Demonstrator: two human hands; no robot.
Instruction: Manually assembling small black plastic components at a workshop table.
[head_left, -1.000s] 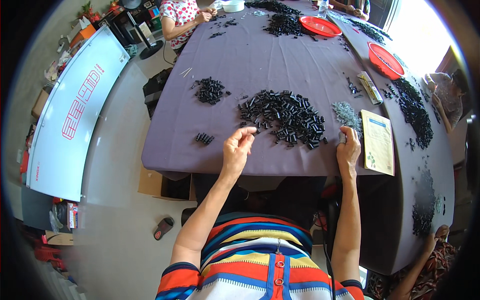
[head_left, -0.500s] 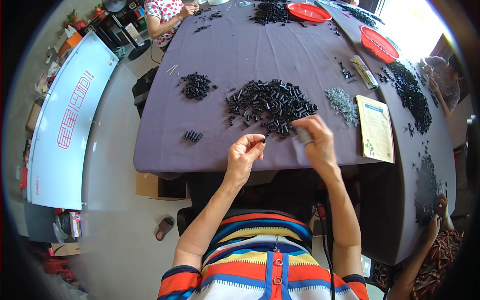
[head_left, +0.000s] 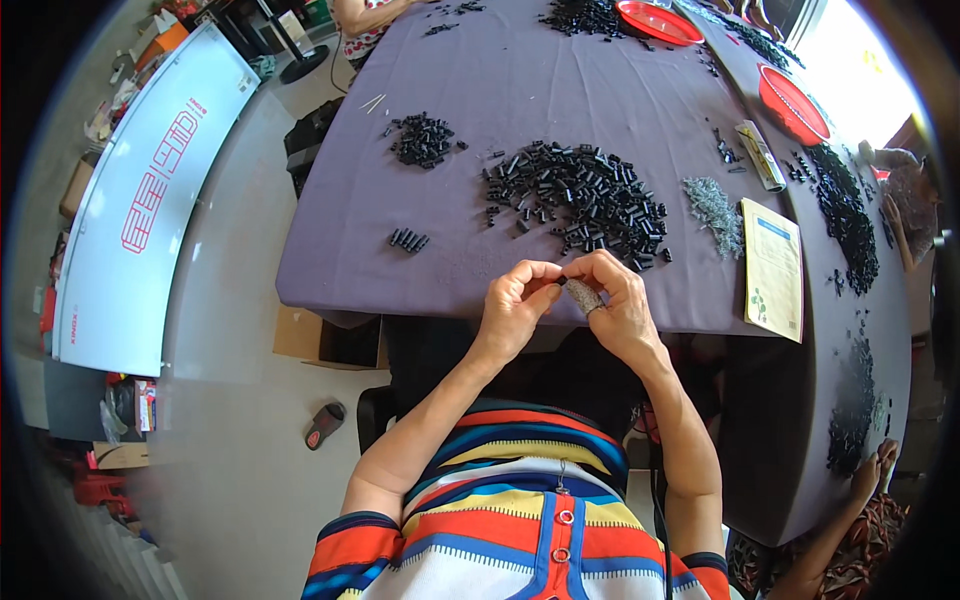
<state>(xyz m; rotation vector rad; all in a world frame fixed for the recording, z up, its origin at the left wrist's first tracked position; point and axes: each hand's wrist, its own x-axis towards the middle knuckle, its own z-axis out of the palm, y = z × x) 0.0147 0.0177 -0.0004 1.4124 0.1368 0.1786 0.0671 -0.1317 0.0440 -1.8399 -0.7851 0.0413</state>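
Just off the table's near edge, my left hand [head_left: 517,305] is closed in a pinch on a small black plastic piece [head_left: 561,281]. My right hand [head_left: 618,308] meets it there, thumb and fingers pressed together at the same spot. What the right fingertips themselves grip is hidden. A grey wrap [head_left: 585,296] covers a digit of the right hand. Beyond the hands lies a large heap of short black tubes [head_left: 580,195]. Farther left is a smaller heap of little black pieces [head_left: 422,139]. Several black tubes lie side by side in a short row [head_left: 409,240].
On the purple-grey tablecloth [head_left: 350,215], clear small parts [head_left: 714,215] lie right of the large heap, beside a yellow booklet [head_left: 772,268]. Red trays [head_left: 795,105] and more black parts stand farther off. Other people's hands [head_left: 880,465] show at the right. A box [head_left: 300,335] sits below the table.
My right hand has come from the edge of the large heap leftward and nearer, to meet the left fingertips. The whole view has shifted a little, so the table appears farther right and higher.
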